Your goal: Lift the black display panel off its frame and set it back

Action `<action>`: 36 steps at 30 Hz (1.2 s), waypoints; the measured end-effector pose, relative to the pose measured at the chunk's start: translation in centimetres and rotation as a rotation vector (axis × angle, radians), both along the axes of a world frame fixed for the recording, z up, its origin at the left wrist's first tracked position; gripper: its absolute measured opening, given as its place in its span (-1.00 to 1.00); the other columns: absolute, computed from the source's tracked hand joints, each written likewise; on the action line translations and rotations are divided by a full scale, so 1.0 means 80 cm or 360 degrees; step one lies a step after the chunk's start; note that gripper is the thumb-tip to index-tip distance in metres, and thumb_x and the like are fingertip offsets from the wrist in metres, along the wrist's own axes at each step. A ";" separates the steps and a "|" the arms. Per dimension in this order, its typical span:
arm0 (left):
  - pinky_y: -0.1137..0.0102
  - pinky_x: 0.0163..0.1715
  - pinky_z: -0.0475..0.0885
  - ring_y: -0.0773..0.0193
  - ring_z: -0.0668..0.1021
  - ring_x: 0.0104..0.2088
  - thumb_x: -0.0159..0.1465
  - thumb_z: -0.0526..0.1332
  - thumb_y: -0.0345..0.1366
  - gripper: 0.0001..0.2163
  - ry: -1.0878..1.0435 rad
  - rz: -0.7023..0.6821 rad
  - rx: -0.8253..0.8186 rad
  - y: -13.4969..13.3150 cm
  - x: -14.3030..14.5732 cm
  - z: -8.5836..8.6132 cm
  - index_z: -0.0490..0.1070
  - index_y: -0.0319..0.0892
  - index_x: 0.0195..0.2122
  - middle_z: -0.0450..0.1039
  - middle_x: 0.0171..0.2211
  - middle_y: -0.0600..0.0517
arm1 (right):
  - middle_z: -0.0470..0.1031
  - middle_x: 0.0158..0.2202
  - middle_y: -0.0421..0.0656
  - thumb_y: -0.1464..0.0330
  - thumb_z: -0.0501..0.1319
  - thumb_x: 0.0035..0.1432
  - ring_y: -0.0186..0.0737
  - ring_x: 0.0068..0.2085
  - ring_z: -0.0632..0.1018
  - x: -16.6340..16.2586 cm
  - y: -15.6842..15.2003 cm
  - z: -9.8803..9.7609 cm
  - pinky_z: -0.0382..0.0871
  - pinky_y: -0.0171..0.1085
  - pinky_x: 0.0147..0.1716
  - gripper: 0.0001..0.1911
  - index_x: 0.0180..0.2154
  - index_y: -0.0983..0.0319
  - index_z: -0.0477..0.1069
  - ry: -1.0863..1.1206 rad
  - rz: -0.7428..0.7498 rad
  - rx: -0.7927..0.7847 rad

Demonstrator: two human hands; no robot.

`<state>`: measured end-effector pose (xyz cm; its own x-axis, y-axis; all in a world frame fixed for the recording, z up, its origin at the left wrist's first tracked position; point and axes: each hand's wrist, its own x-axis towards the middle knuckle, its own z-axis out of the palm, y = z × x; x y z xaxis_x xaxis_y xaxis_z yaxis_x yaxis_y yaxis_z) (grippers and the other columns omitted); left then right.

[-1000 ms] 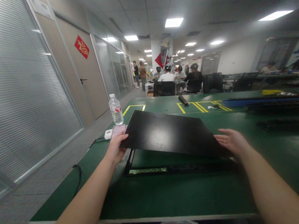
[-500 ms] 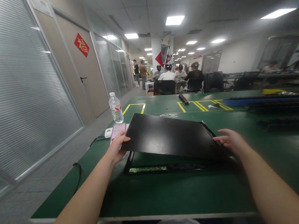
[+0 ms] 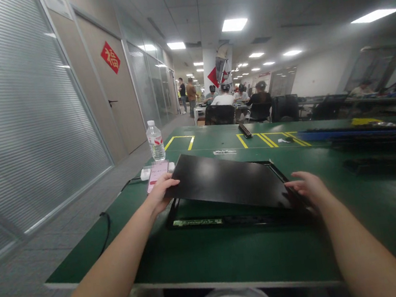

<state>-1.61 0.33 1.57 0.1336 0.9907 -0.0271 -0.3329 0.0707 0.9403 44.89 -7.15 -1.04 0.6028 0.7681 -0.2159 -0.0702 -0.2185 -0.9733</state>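
Note:
A thin, glossy black screen panel [image 3: 225, 179] is tilted, its left end raised above a black rectangular frame [image 3: 277, 170]. My left hand [image 3: 162, 192] is closed on the panel's left edge, thumb on top and fingers beneath. At the right end, my right hand [image 3: 310, 191] has its fingertips against the edge of the frame, where the panel's right end rests low; its lower fingers are partly hidden. A green circuit strip [image 3: 197, 222] shows along the near side of the frame. Most of the frame's inside lies hidden under the panel.
On the green table [image 3: 214, 260], a water bottle [image 3: 155, 142], a phone [image 3: 157, 174] and a white power strip [image 3: 145, 173] stand beyond my left hand. A dark bar [image 3: 245, 130] lies at the far side. Blurred long black parts [image 3: 374, 134] lie right. People sit at tables beyond.
The panel's left end has come down slightly with my left hand, and more of the frame's far edge shows. My right hand keeps its place at the right end. The view has shifted slightly.

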 end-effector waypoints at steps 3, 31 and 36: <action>0.45 -0.54 0.41 0.27 0.55 -0.55 -0.19 0.38 -0.44 -0.66 -0.0004 0.0015 -0.0013 0.000 -0.001 0.001 0.34 -0.20 -0.37 0.52 -0.52 0.07 | 0.64 -0.38 0.04 0.31 0.23 0.09 -0.34 -0.66 0.37 -0.001 0.001 0.001 0.18 -0.42 -0.79 -0.67 -0.07 0.21 0.36 0.0024 0.0007 0.0021; 0.42 -0.52 0.41 0.26 0.55 -0.54 -0.14 0.38 -0.49 -0.70 0.0074 -0.0035 -0.0061 -0.007 0.016 -0.013 0.37 -0.19 -0.37 0.52 -0.50 0.05 | 0.55 -0.57 -0.05 0.34 0.24 0.04 -0.36 -0.65 0.31 -0.015 -0.014 0.013 0.08 -0.44 -0.73 -0.87 -0.31 0.21 0.38 -0.0406 -0.0084 0.0034; 0.42 -0.52 0.42 0.25 0.55 -0.53 -0.13 0.37 -0.51 -0.71 0.0078 -0.0035 -0.0072 -0.006 0.018 -0.014 0.37 -0.20 -0.37 0.53 -0.51 0.03 | 0.57 -0.53 -0.05 0.28 0.27 0.01 -0.32 -0.61 0.36 -0.011 -0.013 0.006 0.15 -0.36 -0.66 -0.84 -0.34 0.22 0.43 -0.0584 -0.0078 0.0011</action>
